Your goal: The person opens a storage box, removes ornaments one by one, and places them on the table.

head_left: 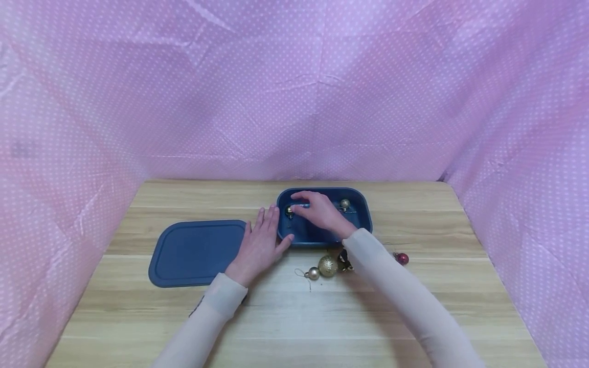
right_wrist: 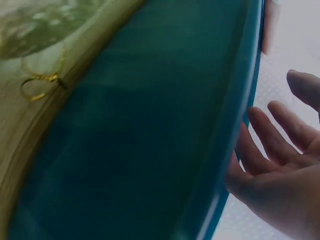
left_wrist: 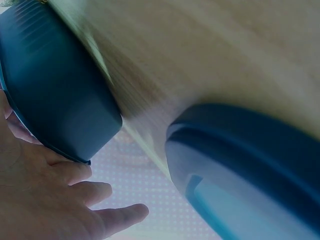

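1. From the head view, we look down on a pale wood-grain desk (head_left: 285, 327), with pink cloth dotted in white (head_left: 294, 92) rising beyond its far edge and both sides.
2. Near the middle of the desk's far edge we find a dark blue, round-cornered open box (head_left: 361, 214). Toward the desk's left edge lies a flat, dark blue, round-cornered lid (head_left: 198, 253).
3. We see the left hand (head_left: 259, 247) with fingers extended, resting against the box's left end.
4. The right hand (head_left: 319, 209) reaches into the box, fingers loosely bent and apart. A small shiny gold ball (head_left: 289, 210) sits at the box's left end, by the thumb tip; we cannot tell whether they touch. A pale gold glittery ball (head_left: 345, 204) lies toward the right end.
5. Just off the box's near edge we count a small satin gold ball (head_left: 314, 273), a larger gold glitter ball (head_left: 328, 266) and a dark shiny ball (head_left: 343, 259), partly behind the white right sleeve (head_left: 391, 271). A small red ball (head_left: 402, 258) lies nearer the desk's right edge.
6. In the left wrist view, we see spread fingers along the box's rim, the lid opposite.
7. In the right wrist view, we see the fingers parted beyond the box's rim.
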`<act>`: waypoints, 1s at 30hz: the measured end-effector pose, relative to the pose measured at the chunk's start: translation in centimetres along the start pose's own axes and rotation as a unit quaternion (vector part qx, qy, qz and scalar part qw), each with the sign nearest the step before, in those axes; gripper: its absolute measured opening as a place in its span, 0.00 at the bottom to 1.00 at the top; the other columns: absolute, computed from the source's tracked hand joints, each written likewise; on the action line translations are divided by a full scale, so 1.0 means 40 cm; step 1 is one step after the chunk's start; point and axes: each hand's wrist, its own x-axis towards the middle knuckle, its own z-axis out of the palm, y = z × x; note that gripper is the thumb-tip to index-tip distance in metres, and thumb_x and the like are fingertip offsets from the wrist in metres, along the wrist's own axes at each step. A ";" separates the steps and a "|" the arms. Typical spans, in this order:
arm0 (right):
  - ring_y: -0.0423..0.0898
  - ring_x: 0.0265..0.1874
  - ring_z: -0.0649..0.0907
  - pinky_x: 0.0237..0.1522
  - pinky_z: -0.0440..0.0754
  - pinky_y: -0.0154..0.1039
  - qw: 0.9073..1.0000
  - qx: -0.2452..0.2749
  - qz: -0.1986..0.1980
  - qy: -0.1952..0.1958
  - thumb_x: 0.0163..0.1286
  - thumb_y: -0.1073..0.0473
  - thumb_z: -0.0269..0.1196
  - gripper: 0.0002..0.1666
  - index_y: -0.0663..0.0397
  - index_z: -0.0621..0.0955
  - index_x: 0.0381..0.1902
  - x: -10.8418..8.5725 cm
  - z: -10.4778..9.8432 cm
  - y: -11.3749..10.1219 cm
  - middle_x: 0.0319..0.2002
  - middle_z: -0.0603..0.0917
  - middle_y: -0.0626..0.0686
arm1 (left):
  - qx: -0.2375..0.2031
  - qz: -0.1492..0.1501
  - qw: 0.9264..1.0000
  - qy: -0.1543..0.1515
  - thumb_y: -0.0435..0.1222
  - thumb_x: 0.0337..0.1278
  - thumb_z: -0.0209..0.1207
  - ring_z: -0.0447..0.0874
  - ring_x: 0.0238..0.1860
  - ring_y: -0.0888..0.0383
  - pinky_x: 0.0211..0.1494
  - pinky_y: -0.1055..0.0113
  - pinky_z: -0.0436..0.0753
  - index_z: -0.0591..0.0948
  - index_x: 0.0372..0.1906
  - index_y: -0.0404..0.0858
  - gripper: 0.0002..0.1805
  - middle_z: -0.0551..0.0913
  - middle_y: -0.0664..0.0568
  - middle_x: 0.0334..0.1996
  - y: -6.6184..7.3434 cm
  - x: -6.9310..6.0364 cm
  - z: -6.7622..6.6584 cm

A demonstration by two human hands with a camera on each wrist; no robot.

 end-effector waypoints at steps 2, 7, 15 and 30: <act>0.54 0.63 0.81 0.67 0.76 0.51 1.000 0.007 0.014 -0.011 0.76 0.53 0.64 0.24 0.56 0.81 0.66 0.009 0.004 0.004 0.63 0.83 0.57 | 0.000 -0.001 1.000 -0.003 0.64 0.75 0.46 0.43 0.83 0.41 0.76 0.31 0.53 0.50 0.84 0.35 0.49 0.48 0.44 0.84 0.000 -0.001 0.000; 0.53 0.60 0.82 0.65 0.76 0.50 0.999 0.015 0.034 -0.031 0.76 0.56 0.64 0.23 0.58 0.81 0.65 0.033 0.016 0.012 0.62 0.84 0.58 | -0.003 0.001 1.000 -0.001 0.63 0.75 0.48 0.44 0.83 0.40 0.76 0.31 0.53 0.51 0.83 0.35 0.49 0.50 0.43 0.83 0.001 -0.001 -0.002; 0.55 0.64 0.80 0.68 0.74 0.50 0.997 0.019 0.053 -0.046 0.76 0.60 0.63 0.23 0.63 0.80 0.65 0.056 0.039 0.020 0.62 0.83 0.60 | -0.001 0.003 1.000 0.002 0.62 0.76 0.47 0.44 0.83 0.40 0.76 0.31 0.54 0.51 0.83 0.35 0.48 0.50 0.43 0.83 0.000 -0.001 -0.005; 0.56 0.58 0.82 0.64 0.77 0.50 0.997 0.002 0.064 -0.051 0.74 0.62 0.64 0.22 0.65 0.81 0.62 0.085 0.064 0.032 0.57 0.85 0.61 | -0.008 0.000 1.000 0.000 0.62 0.76 0.48 0.45 0.82 0.40 0.76 0.31 0.54 0.50 0.84 0.35 0.48 0.50 0.43 0.83 0.001 0.000 -0.007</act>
